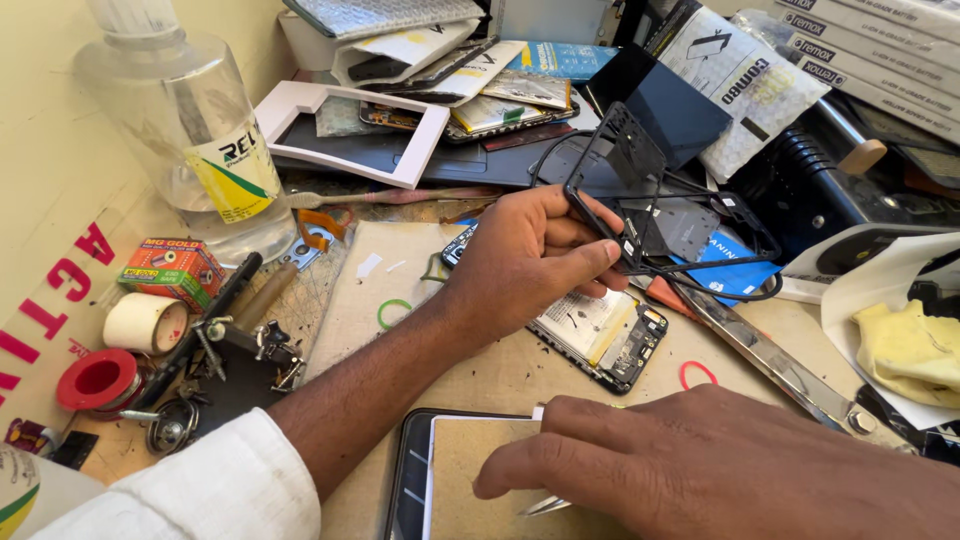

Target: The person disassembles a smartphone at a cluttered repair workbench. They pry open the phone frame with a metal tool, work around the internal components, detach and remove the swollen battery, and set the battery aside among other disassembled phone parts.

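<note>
Black phone frame [650,200] pinched by thumb and fingers of left hand [525,255], lifted just above and behind opened phone body [600,335] (battery exposed), likely raised clear for inspection. Right hand [720,465] flat, fingers spread, nearer the viewer than that phone body, pressing tan pad [470,470] over dark screen panel [408,480]; apparently tweezers [545,506] underneath, though partly hidden.

Two tape rolls [146,322] [97,380], two rubber bands [393,314] [697,375] (one green, one red).
</note>
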